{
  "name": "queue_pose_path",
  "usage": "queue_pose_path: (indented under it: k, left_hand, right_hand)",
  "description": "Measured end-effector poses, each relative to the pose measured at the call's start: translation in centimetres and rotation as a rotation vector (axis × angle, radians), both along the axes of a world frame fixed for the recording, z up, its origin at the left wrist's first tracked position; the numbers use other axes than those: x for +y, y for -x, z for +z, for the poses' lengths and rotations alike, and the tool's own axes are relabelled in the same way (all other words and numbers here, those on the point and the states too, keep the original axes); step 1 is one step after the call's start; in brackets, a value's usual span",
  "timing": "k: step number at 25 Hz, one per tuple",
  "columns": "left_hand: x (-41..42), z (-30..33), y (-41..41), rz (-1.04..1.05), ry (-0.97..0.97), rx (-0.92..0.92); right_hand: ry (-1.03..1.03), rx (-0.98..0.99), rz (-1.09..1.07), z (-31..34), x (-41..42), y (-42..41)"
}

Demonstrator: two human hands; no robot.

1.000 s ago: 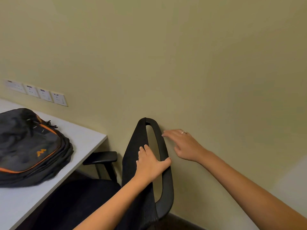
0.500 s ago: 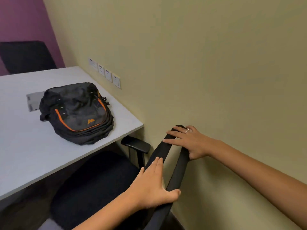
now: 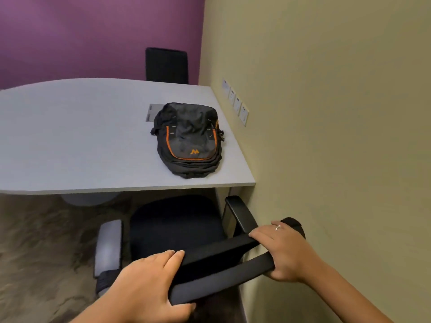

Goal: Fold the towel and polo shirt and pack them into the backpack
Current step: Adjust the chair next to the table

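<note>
One view only, from the head, looking forward and steeply down. Close at the bottom edge sits the chair back, both forearms reaching in from below. Further out lies the bench, its far edge meeting the purple wall. The beige wall runs along the right side, slanting with the wide-angle lens.

A purple wall fills the upper left of the frame and meets a pale yellow-green wall on the right, where four white sockets run in a row. A grey table spans the centre. A black office chair sits bottom centre, a second dark chair beyond the table, mottled beige carpet lower left.
</note>
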State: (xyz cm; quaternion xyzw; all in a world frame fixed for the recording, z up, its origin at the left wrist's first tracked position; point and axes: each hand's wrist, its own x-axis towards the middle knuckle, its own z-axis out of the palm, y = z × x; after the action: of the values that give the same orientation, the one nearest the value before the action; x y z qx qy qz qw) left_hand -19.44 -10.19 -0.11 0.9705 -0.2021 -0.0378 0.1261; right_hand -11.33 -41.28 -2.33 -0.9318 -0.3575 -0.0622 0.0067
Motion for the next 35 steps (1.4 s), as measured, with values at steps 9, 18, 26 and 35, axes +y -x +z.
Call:
queue_pose_path:
  k: [9,18,26,35]
  left_hand:
    - [4.2,0.0,-0.3,0.073,-0.063,-0.003]
    - [9.8,-0.7,-3.6,0.060,-0.120,-0.033]
    - [12.4,-0.8,-6.9,0.088,-0.135,-0.111]
    - [15.8,-1.0,-14.3,0.095,-0.172,-0.160]
  right_hand:
    - [-0.038,-0.001,-0.001,-0.3,4.4,-0.1]
    - [-0.054,-0.112,-0.003,-1.2,9.5,-2.2]
    - [-0.051,-0.151,-0.007,-1.2,12.1,-5.7]
    - [-0.025,-0.074,-0.088,-0.6,15.8,-12.8]
